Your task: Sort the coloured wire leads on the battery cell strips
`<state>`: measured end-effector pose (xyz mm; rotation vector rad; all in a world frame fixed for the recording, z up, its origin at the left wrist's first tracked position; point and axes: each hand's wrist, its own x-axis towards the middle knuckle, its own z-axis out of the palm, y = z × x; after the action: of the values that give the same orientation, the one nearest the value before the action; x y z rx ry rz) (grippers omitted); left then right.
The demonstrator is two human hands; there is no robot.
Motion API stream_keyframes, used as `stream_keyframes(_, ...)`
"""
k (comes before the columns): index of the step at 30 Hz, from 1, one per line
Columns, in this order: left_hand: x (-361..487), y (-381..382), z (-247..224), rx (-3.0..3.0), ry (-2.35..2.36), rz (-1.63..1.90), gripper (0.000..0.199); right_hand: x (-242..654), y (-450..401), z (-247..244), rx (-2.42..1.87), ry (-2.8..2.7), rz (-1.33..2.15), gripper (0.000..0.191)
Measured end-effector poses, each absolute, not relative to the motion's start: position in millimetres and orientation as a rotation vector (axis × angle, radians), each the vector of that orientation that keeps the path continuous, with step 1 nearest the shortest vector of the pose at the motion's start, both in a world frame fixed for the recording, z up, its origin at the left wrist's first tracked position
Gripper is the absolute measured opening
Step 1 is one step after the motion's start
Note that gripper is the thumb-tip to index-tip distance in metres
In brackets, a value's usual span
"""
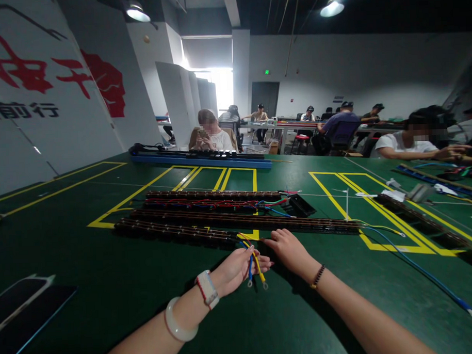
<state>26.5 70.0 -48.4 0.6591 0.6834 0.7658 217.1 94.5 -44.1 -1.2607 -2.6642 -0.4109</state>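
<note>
My left hand (237, 270) grips a blue cable (250, 273) and a yellow cable (258, 265), thumb pressed over them and fingers stretched out beneath. Both cables end in bare ring terminals that hang below the fingers. They run from the right end of a dark strip with wires along its top (176, 232). Close to the cables, my right hand (290, 250) rests low over the table, fingers apart and bent toward the left, with nothing visible in them. A longer dark strip (299, 224) lies just beyond both hands.
Red and blue wires (209, 204) lie along more strips behind, beside a black tray (302, 204). A long blue cable (425, 276) curves across the right of the green table (155, 309). Dark panels (39, 313) lie at left. A seated person (213, 134) faces me across the table.
</note>
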Motion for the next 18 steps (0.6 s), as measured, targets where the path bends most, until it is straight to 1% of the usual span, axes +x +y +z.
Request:
stream_keyframes(4, 25.9, 71.1, -51.9, 0.627, 0.649, 0.787, 0.019, 217.2, 89.4, -39.8, -1.106, -2.600, -0.464, 0.027)
stream_keyframes(10, 26.6, 73.0, -53.6, 0.655, 0.579, 0.792, 0.020, 221.1, 86.7, -38.8, -0.693, -2.664, -0.423, 0.033)
stream_keyframes(18, 28.7, 72.7, -54.0, 0.628, 0.599, 0.814, 0.020, 226.9, 88.3, -34.6, -0.582, -2.711, -0.480, 0.033)
